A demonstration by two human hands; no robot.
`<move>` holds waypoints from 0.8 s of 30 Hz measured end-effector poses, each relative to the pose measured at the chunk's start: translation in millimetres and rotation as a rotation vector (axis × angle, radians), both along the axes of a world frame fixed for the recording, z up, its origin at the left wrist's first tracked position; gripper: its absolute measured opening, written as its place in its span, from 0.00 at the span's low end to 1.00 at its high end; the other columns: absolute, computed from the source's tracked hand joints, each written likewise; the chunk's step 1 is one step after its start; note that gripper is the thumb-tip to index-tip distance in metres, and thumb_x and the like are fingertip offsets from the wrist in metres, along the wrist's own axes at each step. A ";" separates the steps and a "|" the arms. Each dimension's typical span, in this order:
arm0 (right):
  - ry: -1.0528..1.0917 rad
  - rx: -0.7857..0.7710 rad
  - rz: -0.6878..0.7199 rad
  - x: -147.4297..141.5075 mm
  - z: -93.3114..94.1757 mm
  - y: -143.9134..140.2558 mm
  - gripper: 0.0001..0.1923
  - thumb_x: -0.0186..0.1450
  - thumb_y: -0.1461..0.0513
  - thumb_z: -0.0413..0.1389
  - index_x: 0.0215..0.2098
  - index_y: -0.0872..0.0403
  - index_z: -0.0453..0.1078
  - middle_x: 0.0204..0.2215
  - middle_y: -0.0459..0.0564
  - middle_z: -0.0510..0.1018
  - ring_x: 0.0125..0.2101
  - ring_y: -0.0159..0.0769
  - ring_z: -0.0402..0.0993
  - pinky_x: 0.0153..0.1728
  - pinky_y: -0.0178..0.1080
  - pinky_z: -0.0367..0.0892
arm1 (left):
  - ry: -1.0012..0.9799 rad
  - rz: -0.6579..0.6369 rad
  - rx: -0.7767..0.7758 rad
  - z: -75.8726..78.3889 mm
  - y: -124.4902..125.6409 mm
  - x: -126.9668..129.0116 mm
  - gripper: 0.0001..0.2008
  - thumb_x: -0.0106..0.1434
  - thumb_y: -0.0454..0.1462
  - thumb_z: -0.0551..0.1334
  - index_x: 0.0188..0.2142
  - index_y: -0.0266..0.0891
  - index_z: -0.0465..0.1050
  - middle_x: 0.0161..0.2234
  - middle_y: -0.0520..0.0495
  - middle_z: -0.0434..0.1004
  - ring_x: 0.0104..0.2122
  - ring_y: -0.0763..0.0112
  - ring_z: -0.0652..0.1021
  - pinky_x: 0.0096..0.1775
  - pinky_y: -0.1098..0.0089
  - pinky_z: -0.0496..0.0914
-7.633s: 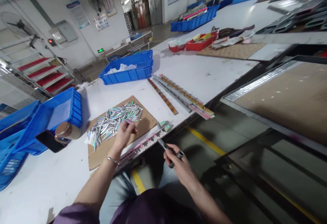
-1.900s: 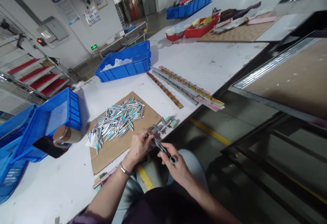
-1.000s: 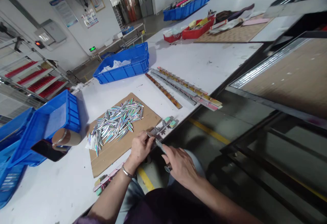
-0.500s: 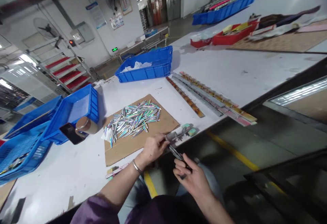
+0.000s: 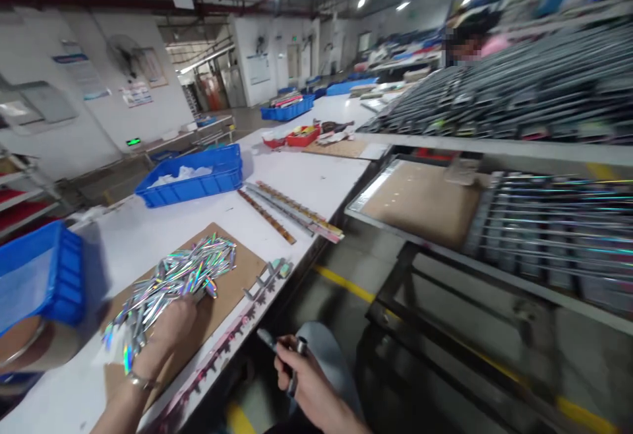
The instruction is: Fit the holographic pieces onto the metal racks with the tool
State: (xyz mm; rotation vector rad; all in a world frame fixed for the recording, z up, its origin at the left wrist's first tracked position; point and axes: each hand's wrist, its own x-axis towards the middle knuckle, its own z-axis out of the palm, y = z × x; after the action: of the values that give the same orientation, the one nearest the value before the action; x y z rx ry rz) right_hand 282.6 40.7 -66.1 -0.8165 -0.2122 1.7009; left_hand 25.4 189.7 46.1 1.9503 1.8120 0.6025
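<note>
Clamps right hand (image 5: 306,369) on dark tool (image 5: 301,347); apart, rests left hand (image 5: 174,320) on silver pieces (image 5: 198,264) atop cardboard (image 5: 223,310), grip unclear; has pinkish strip (image 5: 218,348) between, along tabletop (image 5: 281,167) edge, white plastic (image 5: 182,175) in blue bin (image 5: 217,183).

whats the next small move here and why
Probably pinch one from the pile of shiny slivers: the left grip is at it, the right grip holds a dark tool, and grey pieces show at the strip's far end, none discernible nearer.
</note>
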 end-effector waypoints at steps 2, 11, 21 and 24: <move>-0.062 0.045 -0.022 -2.8 -5.3 1.2 0.28 0.51 0.48 0.73 0.35 0.52 0.65 0.20 0.40 0.71 0.17 0.25 0.60 0.20 0.30 0.51 | -0.024 0.003 0.006 4.8 -4.4 0.3 0.10 0.59 0.44 0.60 0.35 0.41 0.73 0.16 0.53 0.65 0.21 0.63 0.72 0.31 0.67 0.65; 0.036 0.045 -0.070 -9.1 14.3 -3.3 0.24 0.52 0.52 0.73 0.36 0.53 0.68 0.20 0.40 0.71 0.19 0.26 0.63 0.22 0.30 0.55 | -1.035 0.032 -0.256 16.3 -58.1 54.3 0.27 0.48 0.58 0.72 0.35 0.39 0.75 0.39 0.40 0.81 0.38 0.59 0.81 0.40 0.61 0.76; 0.418 -0.226 0.023 -5.3 31.0 -4.0 0.16 0.56 0.58 0.72 0.34 0.53 0.70 0.24 0.45 0.76 0.22 0.27 0.67 0.24 0.30 0.65 | -0.515 -0.010 0.274 -38.3 -63.5 77.3 0.20 0.68 0.49 0.59 0.49 0.39 0.80 0.35 0.46 0.72 0.33 0.70 0.74 0.39 0.67 0.72; 0.438 -0.229 0.069 -7.4 30.2 -1.6 0.18 0.55 0.57 0.73 0.33 0.53 0.68 0.23 0.44 0.75 0.21 0.26 0.66 0.24 0.30 0.64 | -0.497 -0.050 0.263 -38.6 -64.6 76.0 0.18 0.69 0.48 0.59 0.46 0.39 0.81 0.42 0.41 0.76 0.41 0.65 0.77 0.43 0.65 0.73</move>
State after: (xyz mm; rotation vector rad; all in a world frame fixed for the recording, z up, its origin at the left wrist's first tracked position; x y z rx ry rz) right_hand 275.2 39.1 -35.9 -0.5853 0.2607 1.9467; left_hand 101.4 125.1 7.5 1.7816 1.4249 1.2343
